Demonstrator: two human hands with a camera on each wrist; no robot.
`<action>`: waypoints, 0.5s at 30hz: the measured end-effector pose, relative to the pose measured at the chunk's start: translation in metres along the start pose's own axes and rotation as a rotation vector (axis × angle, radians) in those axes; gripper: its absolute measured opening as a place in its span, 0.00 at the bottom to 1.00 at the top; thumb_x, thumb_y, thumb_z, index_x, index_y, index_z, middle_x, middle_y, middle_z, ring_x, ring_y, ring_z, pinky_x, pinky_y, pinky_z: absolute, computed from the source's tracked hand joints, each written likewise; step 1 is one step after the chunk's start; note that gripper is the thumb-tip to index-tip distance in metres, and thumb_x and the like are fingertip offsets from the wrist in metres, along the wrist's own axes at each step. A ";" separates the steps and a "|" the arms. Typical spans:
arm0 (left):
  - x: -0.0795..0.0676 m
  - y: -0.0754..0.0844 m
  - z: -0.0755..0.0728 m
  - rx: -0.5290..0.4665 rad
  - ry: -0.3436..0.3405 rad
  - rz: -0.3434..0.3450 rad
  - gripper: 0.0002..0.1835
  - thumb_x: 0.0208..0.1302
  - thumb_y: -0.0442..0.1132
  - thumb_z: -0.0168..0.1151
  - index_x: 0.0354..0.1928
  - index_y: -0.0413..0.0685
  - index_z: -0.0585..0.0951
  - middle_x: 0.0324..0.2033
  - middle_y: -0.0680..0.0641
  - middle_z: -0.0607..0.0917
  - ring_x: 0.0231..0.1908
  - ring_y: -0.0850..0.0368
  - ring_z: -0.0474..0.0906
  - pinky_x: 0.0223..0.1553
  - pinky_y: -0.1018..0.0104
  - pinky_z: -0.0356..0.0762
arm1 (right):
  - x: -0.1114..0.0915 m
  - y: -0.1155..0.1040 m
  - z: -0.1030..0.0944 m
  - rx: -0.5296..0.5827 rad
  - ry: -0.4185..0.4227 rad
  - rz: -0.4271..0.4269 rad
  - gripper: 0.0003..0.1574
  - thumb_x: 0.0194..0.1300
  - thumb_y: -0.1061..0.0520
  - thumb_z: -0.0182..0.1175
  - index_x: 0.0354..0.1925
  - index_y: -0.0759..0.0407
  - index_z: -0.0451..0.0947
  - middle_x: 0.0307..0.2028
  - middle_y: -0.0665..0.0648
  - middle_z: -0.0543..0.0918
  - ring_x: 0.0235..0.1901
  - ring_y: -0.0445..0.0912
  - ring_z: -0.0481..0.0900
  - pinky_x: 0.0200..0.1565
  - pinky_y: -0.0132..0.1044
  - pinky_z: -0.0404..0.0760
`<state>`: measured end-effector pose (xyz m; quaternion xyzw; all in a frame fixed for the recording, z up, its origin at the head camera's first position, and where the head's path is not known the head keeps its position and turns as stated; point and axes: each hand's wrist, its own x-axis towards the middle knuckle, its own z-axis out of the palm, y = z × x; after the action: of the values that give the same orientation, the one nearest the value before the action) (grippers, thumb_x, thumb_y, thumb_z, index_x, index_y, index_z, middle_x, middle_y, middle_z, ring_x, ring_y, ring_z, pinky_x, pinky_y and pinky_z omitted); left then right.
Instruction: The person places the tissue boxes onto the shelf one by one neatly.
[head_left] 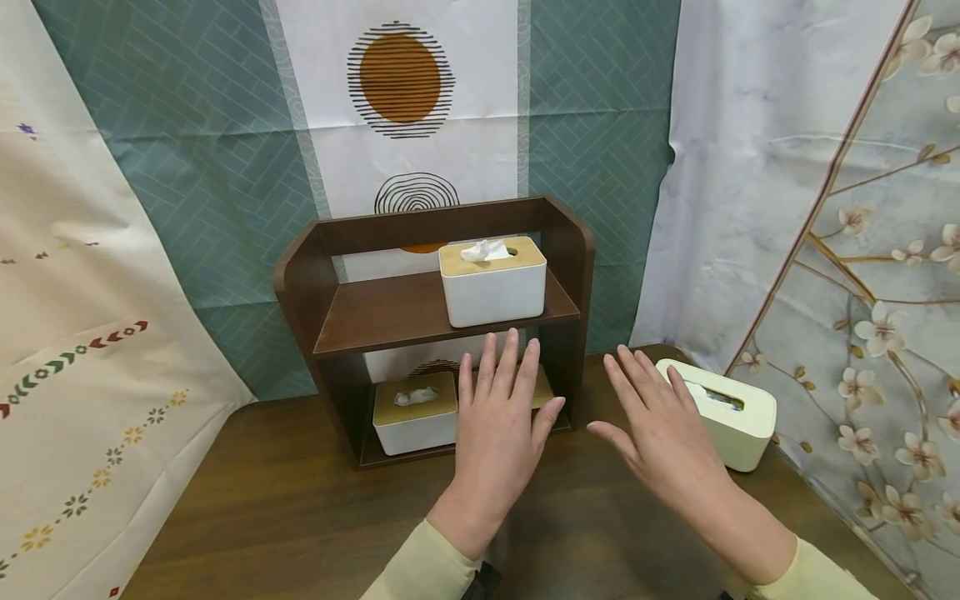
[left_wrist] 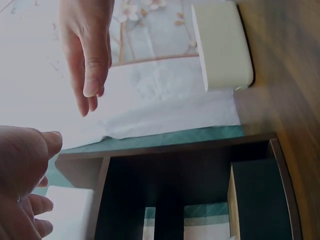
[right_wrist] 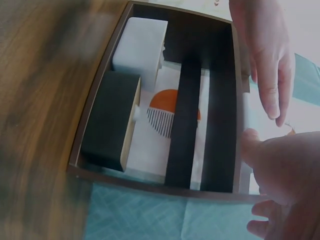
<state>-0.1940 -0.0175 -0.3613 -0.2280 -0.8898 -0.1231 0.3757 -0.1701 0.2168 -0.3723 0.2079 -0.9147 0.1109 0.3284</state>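
Left hand (head_left: 495,417) and right hand (head_left: 663,429) over desk (head_left: 300,517), fingers straight, gripping nothing. White box (head_left: 496,296) on shelf's (head_left: 382,308) upper level, ahead of left hand; cream box (head_left: 737,432) on desk near right hand.

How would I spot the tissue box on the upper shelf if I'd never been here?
On the wooden table stands a dark brown two-level shelf. On its upper level, toward the right, sits a white box with a wood-coloured lid and a tissue poking out. It's the only box up there; its white lookalike sits below.
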 end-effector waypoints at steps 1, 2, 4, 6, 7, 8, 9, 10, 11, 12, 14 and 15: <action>0.000 0.001 0.001 0.000 0.001 0.003 0.40 0.82 0.61 0.61 0.86 0.49 0.67 0.84 0.41 0.65 0.85 0.39 0.54 0.82 0.34 0.50 | -0.002 0.001 0.000 0.000 0.002 0.000 0.56 0.81 0.26 0.54 0.85 0.63 0.62 0.83 0.67 0.64 0.81 0.67 0.63 0.82 0.66 0.50; -0.001 0.003 0.002 -0.001 -0.004 0.003 0.40 0.82 0.61 0.61 0.86 0.49 0.67 0.84 0.41 0.65 0.85 0.39 0.54 0.82 0.34 0.50 | -0.004 0.002 0.000 -0.002 0.002 0.003 0.55 0.81 0.27 0.55 0.85 0.63 0.62 0.83 0.67 0.64 0.81 0.67 0.63 0.82 0.65 0.50; -0.002 0.006 0.003 0.005 -0.011 0.005 0.41 0.82 0.62 0.61 0.86 0.50 0.67 0.84 0.42 0.64 0.85 0.40 0.54 0.82 0.35 0.50 | -0.007 0.004 -0.001 -0.003 -0.003 0.010 0.55 0.80 0.30 0.61 0.85 0.63 0.62 0.83 0.67 0.64 0.81 0.67 0.63 0.82 0.65 0.49; -0.002 0.009 0.005 0.009 -0.025 0.005 0.41 0.82 0.63 0.61 0.86 0.51 0.66 0.85 0.43 0.63 0.86 0.41 0.52 0.83 0.35 0.49 | -0.011 0.007 -0.001 -0.004 -0.012 0.024 0.55 0.77 0.34 0.67 0.85 0.63 0.62 0.83 0.67 0.64 0.81 0.67 0.63 0.82 0.64 0.48; -0.003 0.011 0.006 0.009 -0.027 0.007 0.41 0.82 0.63 0.61 0.86 0.51 0.66 0.85 0.43 0.63 0.86 0.42 0.52 0.83 0.35 0.49 | -0.013 0.008 -0.002 -0.006 -0.016 0.032 0.56 0.75 0.36 0.69 0.85 0.64 0.62 0.83 0.67 0.64 0.81 0.67 0.62 0.82 0.64 0.48; -0.003 0.013 0.007 0.011 -0.033 0.009 0.41 0.82 0.63 0.60 0.86 0.51 0.66 0.85 0.43 0.63 0.86 0.42 0.51 0.83 0.36 0.49 | -0.015 0.009 -0.002 -0.010 -0.022 0.040 0.56 0.74 0.38 0.71 0.85 0.64 0.62 0.83 0.67 0.65 0.81 0.67 0.62 0.83 0.64 0.48; -0.004 0.015 0.008 0.011 -0.034 0.013 0.41 0.82 0.63 0.60 0.86 0.51 0.66 0.85 0.44 0.64 0.86 0.43 0.51 0.83 0.36 0.49 | -0.017 0.011 -0.002 -0.013 -0.027 0.049 0.57 0.73 0.39 0.73 0.85 0.64 0.62 0.83 0.67 0.65 0.81 0.67 0.62 0.83 0.64 0.48; -0.004 0.017 0.009 0.010 -0.037 0.017 0.41 0.82 0.63 0.60 0.86 0.51 0.66 0.85 0.44 0.64 0.86 0.43 0.50 0.83 0.36 0.49 | -0.019 0.013 -0.003 -0.018 -0.033 0.057 0.57 0.72 0.40 0.73 0.85 0.64 0.62 0.83 0.68 0.65 0.81 0.67 0.62 0.83 0.64 0.48; -0.004 0.019 0.011 0.008 -0.037 0.023 0.41 0.82 0.63 0.60 0.86 0.51 0.66 0.85 0.44 0.64 0.86 0.43 0.50 0.83 0.37 0.50 | -0.021 0.015 -0.003 -0.021 -0.040 0.066 0.58 0.72 0.39 0.73 0.85 0.64 0.62 0.83 0.68 0.64 0.81 0.67 0.62 0.83 0.64 0.47; -0.005 0.020 0.012 0.006 -0.035 0.029 0.41 0.82 0.63 0.60 0.86 0.51 0.67 0.84 0.44 0.64 0.86 0.43 0.50 0.83 0.36 0.50 | -0.023 0.017 -0.002 -0.026 -0.045 0.073 0.58 0.72 0.39 0.74 0.85 0.64 0.62 0.83 0.68 0.64 0.81 0.67 0.62 0.83 0.64 0.47; -0.005 0.024 0.015 -0.001 -0.033 0.038 0.40 0.82 0.63 0.61 0.86 0.50 0.67 0.84 0.44 0.65 0.86 0.43 0.50 0.83 0.37 0.51 | -0.027 0.021 -0.002 -0.032 -0.051 0.084 0.58 0.71 0.39 0.74 0.85 0.63 0.62 0.82 0.69 0.65 0.81 0.67 0.62 0.83 0.65 0.47; -0.005 0.025 0.016 -0.004 -0.031 0.041 0.40 0.82 0.63 0.61 0.85 0.51 0.68 0.84 0.44 0.65 0.86 0.43 0.51 0.82 0.37 0.52 | -0.029 0.023 -0.002 -0.037 -0.052 0.088 0.58 0.71 0.38 0.74 0.85 0.63 0.62 0.82 0.69 0.65 0.81 0.67 0.62 0.83 0.65 0.47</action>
<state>-0.1879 0.0089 -0.3749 -0.2488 -0.8903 -0.1136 0.3641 -0.1593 0.2467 -0.3910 0.1641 -0.9331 0.1030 0.3029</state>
